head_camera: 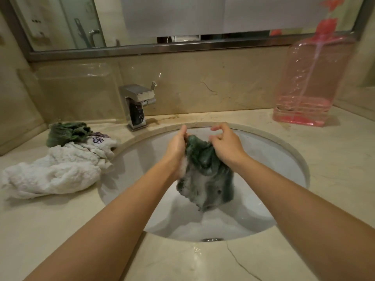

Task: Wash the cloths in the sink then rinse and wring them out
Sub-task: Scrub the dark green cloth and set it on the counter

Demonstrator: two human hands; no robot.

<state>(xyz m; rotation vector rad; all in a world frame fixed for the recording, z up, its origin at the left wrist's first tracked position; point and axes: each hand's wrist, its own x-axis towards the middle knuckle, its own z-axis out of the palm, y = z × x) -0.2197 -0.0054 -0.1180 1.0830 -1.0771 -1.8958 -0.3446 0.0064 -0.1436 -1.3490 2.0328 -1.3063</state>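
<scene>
Near edge: countertop [182, 262] is showing a crack, and the sink [292, 157] is holding sudsy water [203, 226] at the near side of the bowl. Above it the green cloth [205, 173] is hanging over the bowl, lathered and not touching the water as far as I can tell; probably so drips are landing in the sink. Left hand [176, 147] is gripping the cloth's top left edge, fingers curled round it. Right hand [225, 145] is pinching the top right edge, thumb and forefinger lifted. Looks like the scrubbing stage, with rinsing and wringing not yet done. Left on the counter: white cloth [54, 171] and another green cloth [67, 132] are waiting in a pile, apart from the bowl. Far: tap [138, 106] isn't running. Far right: pink soap dispenser [308, 82], nearly empty.
</scene>
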